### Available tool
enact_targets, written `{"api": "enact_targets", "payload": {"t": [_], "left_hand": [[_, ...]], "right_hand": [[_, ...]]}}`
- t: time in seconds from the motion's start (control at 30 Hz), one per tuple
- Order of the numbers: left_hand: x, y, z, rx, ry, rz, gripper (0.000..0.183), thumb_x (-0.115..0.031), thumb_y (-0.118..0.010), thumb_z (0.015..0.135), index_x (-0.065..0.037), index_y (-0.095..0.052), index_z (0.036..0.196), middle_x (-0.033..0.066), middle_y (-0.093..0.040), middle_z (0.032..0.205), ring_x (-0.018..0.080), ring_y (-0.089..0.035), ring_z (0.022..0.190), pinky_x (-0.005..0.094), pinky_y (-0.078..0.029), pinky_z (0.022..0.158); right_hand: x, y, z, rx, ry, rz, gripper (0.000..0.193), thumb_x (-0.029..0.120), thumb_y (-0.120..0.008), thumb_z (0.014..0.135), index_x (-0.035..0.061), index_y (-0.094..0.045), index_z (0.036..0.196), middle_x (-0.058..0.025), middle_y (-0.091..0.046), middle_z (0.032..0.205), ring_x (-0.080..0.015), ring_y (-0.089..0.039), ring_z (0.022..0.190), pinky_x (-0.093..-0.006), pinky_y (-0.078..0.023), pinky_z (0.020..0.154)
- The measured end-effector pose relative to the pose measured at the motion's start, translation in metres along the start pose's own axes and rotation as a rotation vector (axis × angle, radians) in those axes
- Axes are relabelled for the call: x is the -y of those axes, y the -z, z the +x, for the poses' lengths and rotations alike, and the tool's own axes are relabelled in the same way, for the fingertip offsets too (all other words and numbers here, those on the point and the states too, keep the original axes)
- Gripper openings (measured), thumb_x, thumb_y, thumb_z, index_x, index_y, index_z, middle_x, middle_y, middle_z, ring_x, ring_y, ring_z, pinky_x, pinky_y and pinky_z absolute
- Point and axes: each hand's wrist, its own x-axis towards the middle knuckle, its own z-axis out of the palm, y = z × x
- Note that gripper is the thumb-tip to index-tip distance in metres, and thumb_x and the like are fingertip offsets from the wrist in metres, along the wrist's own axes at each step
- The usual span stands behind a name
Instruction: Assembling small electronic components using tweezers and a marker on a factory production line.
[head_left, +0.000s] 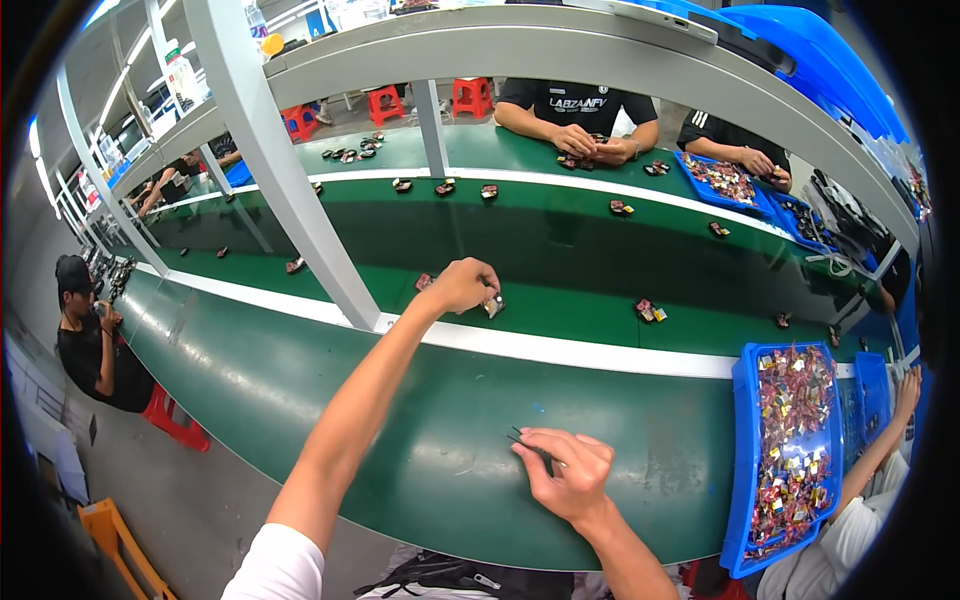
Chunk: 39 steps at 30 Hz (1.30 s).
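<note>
My left hand [462, 286] reaches out over the green conveyor belt, its fingers pinched on a small electronic part [493, 306] with a silvery-yellow face. Whether this part still touches the belt, I cannot tell. Beside that hand, partly hidden behind it, lies a small dark and red part [425, 282]. Over the green worktable, my right hand [568, 472] is closed round a pair of thin dark tweezers [516, 436], whose tips point left and away from me. Most of the tweezers is hidden in the fingers.
A blue tray [742, 450] full of small red and yellow parts stands at my right, near another person's arm [880, 445]. A grey post [290, 170] rises left of my left arm. More small parts [650, 311] ride the belt. Co-workers sit across and far left.
</note>
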Motion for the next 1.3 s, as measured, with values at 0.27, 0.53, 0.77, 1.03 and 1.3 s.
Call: {"api": "enact_targets", "payload": {"t": [0.27, 0.53, 0.77, 1.03, 1.3], "left_hand": [[-0.047, -0.009, -0.097, -0.016, 0.253, -0.575, 0.013, -0.004, -0.059, 0.094, 0.006, -0.062, 0.103, 0.0085, -0.066, 0.081, 0.0130, -0.061, 0.050, 0.0251, -0.045, 0.038], [-0.088, -0.045, -0.180, -0.103, 0.169, -0.649, 0.023, -0.005, -0.063, 0.097, 0.006, -0.067, 0.117, 0.0083, -0.070, 0.078, 0.0085, -0.061, 0.055, 0.0231, -0.046, 0.042], [-0.090, -0.056, -0.188, -0.139, 0.043, -0.681, 0.023, -0.004, -0.063, 0.096, 0.005, -0.069, 0.117, 0.0089, -0.071, 0.084, 0.0102, -0.064, 0.058, 0.0235, -0.049, 0.044], [-0.089, -0.063, -0.189, -0.156, -0.069, -0.585, 0.023, -0.001, -0.063, 0.096, 0.005, -0.068, 0.118, 0.0101, -0.069, 0.092, 0.0123, -0.068, 0.063, 0.0245, -0.052, 0.045], [-0.091, -0.061, -0.191, -0.133, -0.035, -0.661, 0.023, -0.001, -0.062, 0.096, 0.005, -0.067, 0.117, 0.0113, -0.069, 0.094, 0.0129, -0.066, 0.060, 0.0245, -0.053, 0.047]], "right_hand": [[0.005, 0.009, -0.002, 0.021, -0.438, 0.209, 0.015, 0.003, -0.085, 0.074, 0.0035, -0.076, 0.086, -0.0035, -0.075, 0.079, -0.0050, -0.041, 0.041, -0.0206, -0.033, 0.043], [0.003, 0.013, 0.009, -0.064, -0.850, 0.676, 0.014, -0.006, -0.076, 0.084, -0.0034, -0.068, 0.095, -0.0109, -0.076, 0.090, 0.0014, -0.046, 0.056, -0.0157, -0.034, 0.051], [-0.001, 0.003, 0.001, -0.044, -0.739, 0.531, 0.013, -0.005, -0.077, 0.084, -0.0028, -0.070, 0.095, -0.0075, -0.075, 0.089, 0.0013, -0.045, 0.053, -0.0166, -0.033, 0.048], [0.002, 0.000, 0.000, -0.006, -0.620, 0.293, 0.010, -0.002, -0.080, 0.083, -0.0011, -0.073, 0.090, 0.0015, -0.067, 0.068, 0.0008, -0.040, 0.047, -0.0190, -0.028, 0.044], [0.001, 0.006, 0.004, 0.011, -0.868, 0.561, 0.013, -0.003, -0.078, 0.084, -0.0041, -0.069, 0.093, -0.0025, -0.067, 0.075, 0.0000, -0.050, 0.056, -0.0165, -0.036, 0.050]]}}
